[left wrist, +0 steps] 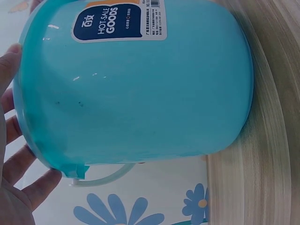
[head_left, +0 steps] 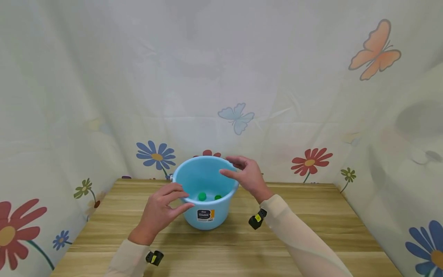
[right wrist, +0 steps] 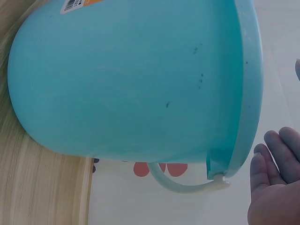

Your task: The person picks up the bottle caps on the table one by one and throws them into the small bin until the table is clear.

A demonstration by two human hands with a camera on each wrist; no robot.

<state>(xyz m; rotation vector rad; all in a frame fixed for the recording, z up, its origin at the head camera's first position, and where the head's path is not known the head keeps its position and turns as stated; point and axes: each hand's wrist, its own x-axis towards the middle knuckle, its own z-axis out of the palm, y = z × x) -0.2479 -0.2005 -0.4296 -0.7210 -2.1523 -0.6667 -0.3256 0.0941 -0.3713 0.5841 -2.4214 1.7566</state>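
Note:
A light blue plastic bucket [head_left: 207, 211] with a printed label [head_left: 205, 215] stands upright on the wooden table. Inside it lie a round green object [head_left: 202, 196] and a second green object [head_left: 218, 197], partly hidden by the front rim; both are too small to name. My left hand [head_left: 160, 209] is at the bucket's left front rim, its fingers loosely extended and its fingertips at the edge. Over on the right, my right hand [head_left: 247, 175] hovers beside the rim with fingers spread and relaxed. The right wrist view shows a gap between that hand [right wrist: 276, 183] and the bucket [right wrist: 131, 89].
The bucket's pale handle [right wrist: 187, 187] hangs down on the far side. Wood-grain tabletop [head_left: 294, 231] surrounds the bucket. A white cloth backdrop [head_left: 187, 77] with flowers and butterflies encloses the table at the back and sides.

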